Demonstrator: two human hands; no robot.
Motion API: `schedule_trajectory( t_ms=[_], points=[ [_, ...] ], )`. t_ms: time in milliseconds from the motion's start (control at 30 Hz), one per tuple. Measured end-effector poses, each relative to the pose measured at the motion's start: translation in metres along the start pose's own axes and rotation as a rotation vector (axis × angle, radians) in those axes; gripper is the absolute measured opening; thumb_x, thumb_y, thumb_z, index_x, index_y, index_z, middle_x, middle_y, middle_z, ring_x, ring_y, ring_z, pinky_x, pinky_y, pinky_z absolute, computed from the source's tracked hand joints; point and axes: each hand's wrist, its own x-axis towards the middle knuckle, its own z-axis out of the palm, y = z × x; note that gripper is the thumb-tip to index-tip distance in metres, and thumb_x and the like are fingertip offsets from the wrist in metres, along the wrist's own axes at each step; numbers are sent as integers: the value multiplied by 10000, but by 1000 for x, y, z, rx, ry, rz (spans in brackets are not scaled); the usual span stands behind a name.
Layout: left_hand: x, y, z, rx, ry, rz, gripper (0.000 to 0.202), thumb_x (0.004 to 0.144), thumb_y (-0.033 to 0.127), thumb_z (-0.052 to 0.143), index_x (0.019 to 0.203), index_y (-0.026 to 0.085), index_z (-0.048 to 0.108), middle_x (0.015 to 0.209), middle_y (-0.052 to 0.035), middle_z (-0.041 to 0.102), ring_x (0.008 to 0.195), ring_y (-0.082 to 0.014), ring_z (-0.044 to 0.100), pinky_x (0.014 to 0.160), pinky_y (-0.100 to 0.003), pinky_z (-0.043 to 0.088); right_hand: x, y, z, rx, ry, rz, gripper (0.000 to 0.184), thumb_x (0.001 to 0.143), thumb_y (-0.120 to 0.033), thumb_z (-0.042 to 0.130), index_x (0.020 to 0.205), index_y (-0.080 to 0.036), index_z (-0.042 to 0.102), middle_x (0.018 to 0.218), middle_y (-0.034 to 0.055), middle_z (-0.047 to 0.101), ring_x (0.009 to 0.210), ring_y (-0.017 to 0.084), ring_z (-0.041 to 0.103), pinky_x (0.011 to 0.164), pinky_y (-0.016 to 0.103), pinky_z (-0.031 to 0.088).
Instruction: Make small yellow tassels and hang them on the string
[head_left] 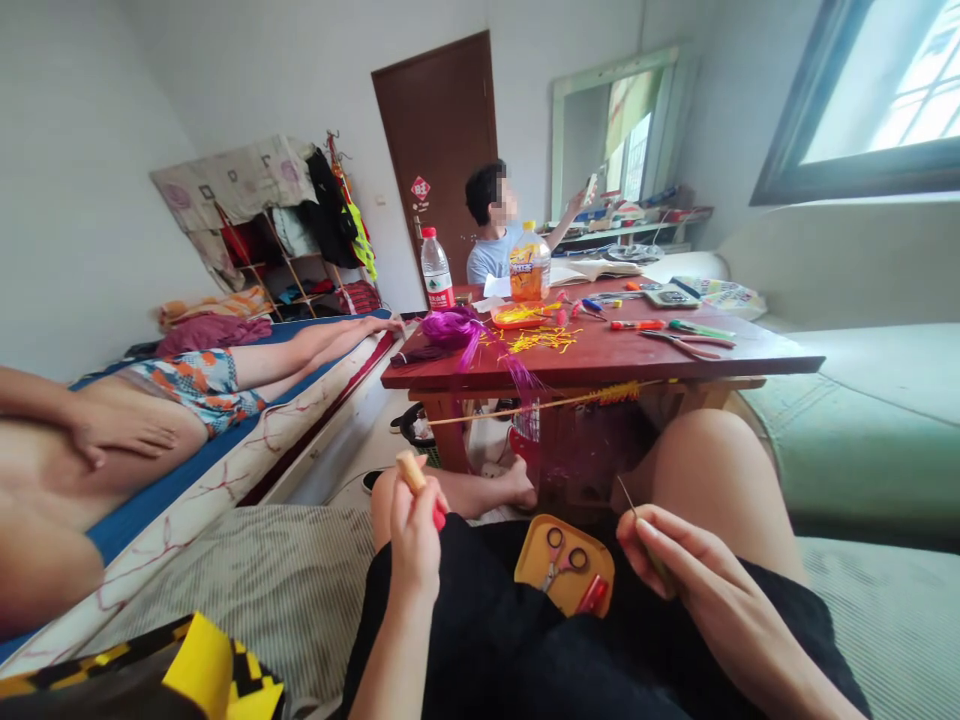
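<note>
My left hand point(415, 535) is closed round a thin wooden stick point(525, 405), whose near end sticks up above my fingers; the stick reaches right, under the red table's edge, with bright threads wound on its far part. Something red shows by my left fingers. My right hand point(671, 560) pinches a fine needle-like thing point(628, 497) above my knee. Between my hands, on my lap, lies a yellow tray point(534, 560) with small scissors point(561, 560) and a red item.
The low red table point(600, 355) carries purple fibres point(450, 328), yellow scraps, pens, a water bottle point(436, 268) and an orange drink bottle point(529, 265). One person sits behind it; another lies on the bed at left. A sofa is at right.
</note>
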Motion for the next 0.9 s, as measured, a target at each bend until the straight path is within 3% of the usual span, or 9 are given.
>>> schedule_trajectory(
  t_ms=[100,233,300,367,467,533,667,800,900],
  points=[
    [-22,19,-8,289,-105,152,349,709,256,532,1054,200,513,656,31,527,591,-141,508,594,-241,373,-3,-9,1,-65,45,-37,305,791,-472,537,739,-180,610,553,-26,480,504,107,374,461,208,334],
    [-42,32,-10,761,-358,141,332,683,248,562,1012,209,577,588,17,547,584,-188,528,572,-258,343,-11,-19,1,-100,-18,-51,333,771,-498,551,660,-189,609,566,-3,514,510,115,409,456,206,363],
    [-56,41,-4,716,-637,184,444,683,338,603,1114,254,539,702,-2,612,634,-196,555,569,-247,350,-16,-23,3,-86,-86,-12,358,749,-518,568,622,-187,613,567,3,528,511,115,428,464,203,384],
    [-70,50,5,773,-858,199,580,548,343,729,1096,277,553,813,-24,648,693,-225,575,580,-251,350,-19,-23,5,-50,-80,32,360,705,-542,606,649,-188,641,579,8,551,520,119,455,481,205,412],
    [-84,54,16,869,-1026,168,413,564,255,709,965,257,615,725,-9,624,641,-207,553,580,-255,328,-21,-20,5,9,53,101,364,650,-541,664,786,-203,674,662,22,615,590,137,521,550,215,457],
    [-87,49,16,655,-1123,95,288,626,244,638,913,231,614,603,37,531,533,-129,470,536,-221,306,-23,-18,4,-3,54,121,375,660,-559,646,755,-197,671,654,22,611,588,141,524,550,219,456],
    [-85,31,13,193,-1016,-166,472,601,234,625,1048,194,479,498,107,332,426,-58,259,431,-169,226,-27,-24,8,-225,-136,-89,417,759,-566,520,603,-193,624,577,21,550,550,147,481,527,231,411],
    [-89,25,25,728,-946,46,374,576,192,620,940,235,545,494,86,356,461,-93,358,464,-200,236,-24,-35,16,-359,-390,-143,324,801,-442,526,592,-204,594,570,4,513,529,131,427,528,227,364],
    [-95,27,30,961,-1079,193,90,709,227,522,750,230,602,492,38,393,481,-133,411,483,-239,236,-18,-28,17,-147,-337,65,326,772,-474,560,613,-189,552,562,-22,440,516,109,358,491,212,314]
  ],
)
